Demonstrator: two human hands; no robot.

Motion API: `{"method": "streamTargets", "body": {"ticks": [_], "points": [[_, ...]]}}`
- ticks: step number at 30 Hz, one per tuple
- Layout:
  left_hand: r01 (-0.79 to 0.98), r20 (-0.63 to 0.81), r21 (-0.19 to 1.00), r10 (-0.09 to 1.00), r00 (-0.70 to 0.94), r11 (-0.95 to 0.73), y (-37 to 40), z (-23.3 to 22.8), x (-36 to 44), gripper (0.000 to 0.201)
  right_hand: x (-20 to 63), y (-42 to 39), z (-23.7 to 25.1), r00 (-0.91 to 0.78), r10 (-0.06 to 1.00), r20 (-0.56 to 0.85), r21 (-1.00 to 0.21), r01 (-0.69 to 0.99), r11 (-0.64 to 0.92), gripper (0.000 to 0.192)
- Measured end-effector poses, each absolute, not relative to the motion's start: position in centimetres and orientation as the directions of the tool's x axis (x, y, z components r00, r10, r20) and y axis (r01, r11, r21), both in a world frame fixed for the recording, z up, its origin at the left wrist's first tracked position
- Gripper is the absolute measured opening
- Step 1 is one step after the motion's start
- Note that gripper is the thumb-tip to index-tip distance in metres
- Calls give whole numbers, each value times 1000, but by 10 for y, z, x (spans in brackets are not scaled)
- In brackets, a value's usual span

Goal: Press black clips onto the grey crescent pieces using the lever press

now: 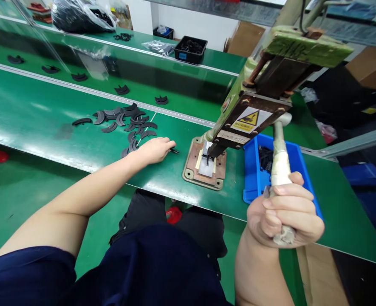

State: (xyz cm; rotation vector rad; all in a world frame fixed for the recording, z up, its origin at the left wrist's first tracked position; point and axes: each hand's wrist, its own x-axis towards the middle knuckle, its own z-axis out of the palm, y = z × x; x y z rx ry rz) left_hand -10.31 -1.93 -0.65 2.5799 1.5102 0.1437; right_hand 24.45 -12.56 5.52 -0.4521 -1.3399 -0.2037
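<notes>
- The green worktable [162, 180] carries everything at seated height, so both arms can reach it from the near edge.
- The green hand press [305, 46] leans over the table; its warning label [250, 119] faces the person, probably because fingers come close below it.
- The blue bin [250, 180] stands just beside the press, on the right, with black pieces inside; I think this place keeps them away from the loose ones.
- The curved black parts [137, 121] lie in a loose heap left of the press, where the left hand can pick from them easily.
- The long lever [280, 157] hangs in front of the bin; its wrapping perhaps gives better grip.
- The base plate [190, 170] sits directly under the press's ram, which seems lowered onto the small fixture there.
- The right hand [286, 212] is closed firmly around the lever's lower end, where leverage should be greatest.
- The left hand [157, 151], well apart from the right, has its fingers curled together on a small black piece [174, 150], between heap and base plate; the palm faces down, so most of this piece is hidden.
</notes>
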Motion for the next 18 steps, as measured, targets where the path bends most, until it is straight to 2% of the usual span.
{"method": "streamTargets", "body": {"ticks": [4, 7, 9, 13, 18], "points": [[745, 107, 486, 877, 468, -457, -20, -14, -75, 30, 246, -125, 55, 226, 93, 970, -177, 388, 905, 48], [599, 76, 743, 927, 367, -298, -18, -19, -57, 19, 246, -127, 56, 203, 125, 971, -197, 389, 900, 47], [491, 32, 852, 954, 297, -182, -15, -18, -48, 20, 246, -128, 57, 200, 122, 972, -193, 386, 902, 47], [362, -108, 932, 958, 265, 5, -8, -10, -34, 22, 243, -126, 58, 199, 88, 976, -158, 370, 915, 47], [362, -145, 932, 904, 402, -11, -1, -7, -14, 22, 242, -125, 58, 204, 98, 974, -172, 387, 906, 48]]}}
